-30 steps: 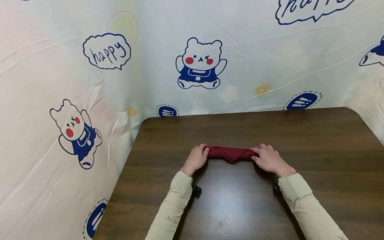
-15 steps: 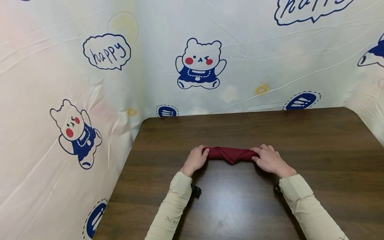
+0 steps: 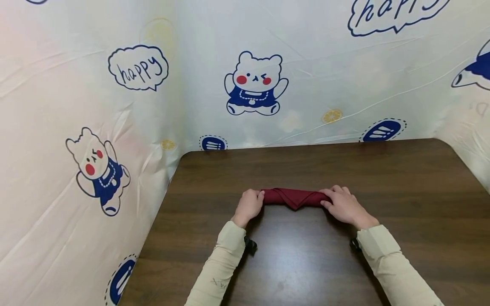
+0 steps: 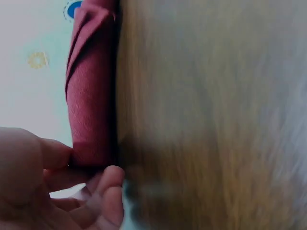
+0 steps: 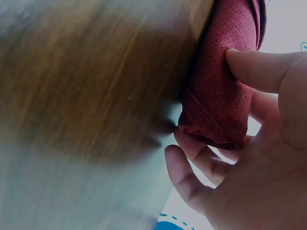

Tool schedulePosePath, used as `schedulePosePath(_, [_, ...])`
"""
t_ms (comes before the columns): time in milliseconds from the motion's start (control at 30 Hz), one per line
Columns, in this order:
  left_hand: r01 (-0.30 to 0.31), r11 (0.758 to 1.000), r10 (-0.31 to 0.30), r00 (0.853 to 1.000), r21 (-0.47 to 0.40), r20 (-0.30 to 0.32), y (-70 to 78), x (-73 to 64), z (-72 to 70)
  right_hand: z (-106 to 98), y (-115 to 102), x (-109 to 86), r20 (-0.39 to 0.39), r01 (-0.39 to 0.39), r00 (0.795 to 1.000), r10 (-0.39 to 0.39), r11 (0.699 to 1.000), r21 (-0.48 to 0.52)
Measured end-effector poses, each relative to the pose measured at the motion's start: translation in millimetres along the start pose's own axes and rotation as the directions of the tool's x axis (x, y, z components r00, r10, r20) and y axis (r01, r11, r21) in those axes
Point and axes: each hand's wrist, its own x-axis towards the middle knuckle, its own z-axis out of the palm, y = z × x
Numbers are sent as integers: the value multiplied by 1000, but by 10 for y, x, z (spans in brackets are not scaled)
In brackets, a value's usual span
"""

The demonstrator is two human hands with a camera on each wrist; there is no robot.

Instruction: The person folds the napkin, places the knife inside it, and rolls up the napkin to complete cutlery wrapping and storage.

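A dark red cloth [image 3: 294,198], rolled into a narrow bundle, lies crosswise on the brown table, with a folded triangular flap pointing toward the person. At its left end is the left hand [image 3: 249,207]; in the left wrist view the thumb and curled fingers [image 4: 111,177] are right at the end of the roll [image 4: 93,110]. The right hand [image 3: 345,207] grips the other end. Seen from the right wrist, its thumb [image 5: 261,71] presses on the cloth [image 5: 218,81], and other fingers reach behind and under the end, partly hidden by the roll.
The dark wood-grain table [image 3: 294,259] has rounded far corners. Pale printed curtains [image 3: 306,85] with cartoon bears hang behind it and along its left side. Light sleeves cover both forearms, and a dark strap-mounted device [image 3: 250,245] sits at the left wrist.
The left hand has drawn back slightly toward the person, its fingers now more curled at the roll's end. The right hand and the cloth stay nearly still; the head view tilts up slightly.
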Motion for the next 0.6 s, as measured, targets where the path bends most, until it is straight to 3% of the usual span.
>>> schedulePosePath(133, [-45, 999, 44, 997, 11, 67, 52, -1, 28, -21, 36, -3, -6, 2, 1000, -2, 1000, -2])
schedulePosePath(300, [-41, 999, 43, 989, -12, 144, 1, 6, -30, -40, 73, -1, -1, 22, 1000, -22, 1000, -16])
schedulePosePath(467, [-65, 995, 51, 980, 70, 192, -38, -52, -238, -106, 86, 4, 36, 73, 997, -72, 996, -42])
schedulePosePath(600, [-97, 981, 70, 985, 169, 161, 44, -119, -482, -280, 67, -26, 55, 93, 995, -89, 993, -75])
